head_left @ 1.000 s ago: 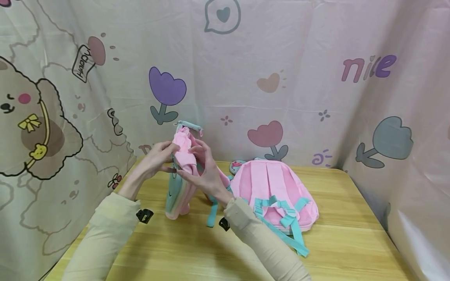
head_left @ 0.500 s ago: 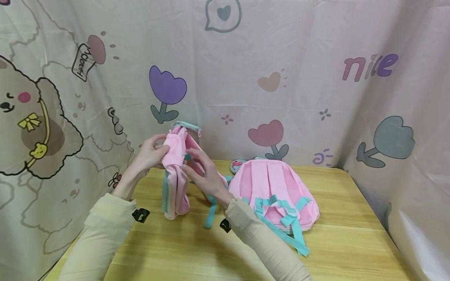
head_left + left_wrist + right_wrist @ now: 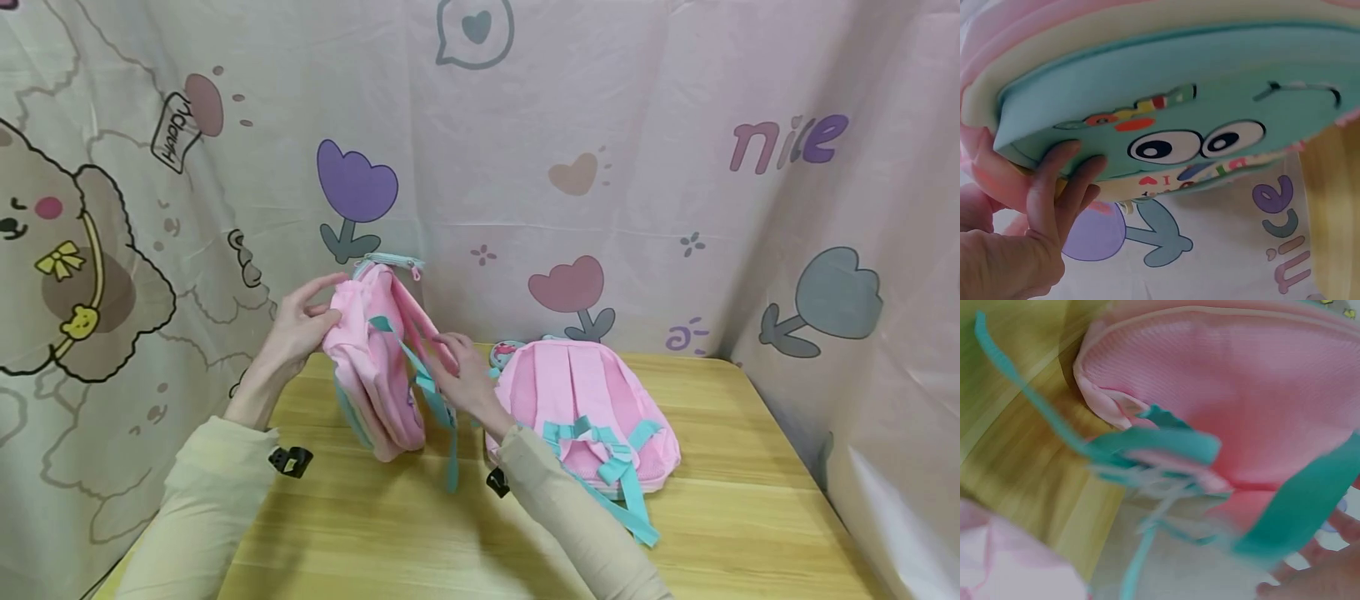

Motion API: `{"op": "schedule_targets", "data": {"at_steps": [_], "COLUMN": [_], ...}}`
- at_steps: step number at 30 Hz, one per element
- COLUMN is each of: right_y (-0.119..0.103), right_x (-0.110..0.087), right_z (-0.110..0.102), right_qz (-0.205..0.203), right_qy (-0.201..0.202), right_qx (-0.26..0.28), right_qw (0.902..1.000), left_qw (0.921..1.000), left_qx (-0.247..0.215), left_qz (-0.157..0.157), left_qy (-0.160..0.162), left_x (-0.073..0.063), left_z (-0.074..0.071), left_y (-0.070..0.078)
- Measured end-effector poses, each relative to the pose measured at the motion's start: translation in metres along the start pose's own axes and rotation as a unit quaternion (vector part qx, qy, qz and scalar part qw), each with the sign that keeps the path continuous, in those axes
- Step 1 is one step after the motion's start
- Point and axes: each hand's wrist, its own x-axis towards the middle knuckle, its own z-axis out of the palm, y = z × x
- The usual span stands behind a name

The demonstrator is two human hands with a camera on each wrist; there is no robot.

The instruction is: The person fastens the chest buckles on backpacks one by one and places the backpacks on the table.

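The desk (image 3: 420, 533) spans the lower frame, the curtain (image 3: 465, 150) behind it and along both sides. One bag (image 3: 367, 358) is left of centre; the other bag (image 3: 555, 383) lies on the desk right of centre. A strap (image 3: 453, 467) of the first hangs between the two.

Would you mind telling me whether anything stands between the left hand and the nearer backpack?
Nothing visible does: the left hand already grips the backpack near its top, with fingers against the teal front.

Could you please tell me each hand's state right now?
Left hand: closed, holding the left backpack.
Right hand: at that backpack's shoulder strap; holding or open cannot be told.
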Motion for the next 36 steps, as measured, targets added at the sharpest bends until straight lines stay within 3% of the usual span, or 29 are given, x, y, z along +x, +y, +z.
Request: {"op": "schedule_targets", "data": {"at_steps": [3,6,15,20,23,27,33,36], "right_y": [0.004,0.007,0.021,0.033,0.040,0.045,0.048,0.048], "right_x": [-0.003,-0.004,-0.006,-0.010,-0.013,-0.018,-0.022,-0.023], "right_z": [-0.003,-0.006,-0.004,0.001,0.004,0.007,0.015,0.017], "right_qz": [0.036,0.049,0.021,0.023,0.032,0.039,0.040,0.046], "right_qy": [-0.011,-0.038,-0.146,-0.180,-0.193,-0.213,-0.225,-0.226], "right_qx": [-0.052,-0.060,0.007,0.020,0.029,0.029,0.044,0.045], "right_qw": [0.9979,0.9962,0.9890,0.9833,0.9802,0.9759,0.9725,0.9720], "left_qw": [0.9991,0.9974,0.9950,0.9967,0.9986,0.9979,0.9782,0.9702], "left_qx": [-0.040,-0.069,-0.093,-0.075,-0.039,0.046,0.198,0.232], "left_qz": [-0.008,-0.015,-0.016,-0.005,-0.005,-0.018,-0.015,-0.006], "left_qy": [-0.006,-0.013,-0.030,-0.031,-0.034,-0.043,-0.063,-0.071], "left_x": [0.000,-0.001,-0.001,-0.001,-0.002,-0.003,-0.003,-0.003], "left_z": [-0.002,-0.002,-0.006,-0.010,-0.011,-0.008,0.005,0.011], "left_y": [-0.002,-0.003,-0.010,-0.017,-0.017,-0.011,0.001,0.002]}}
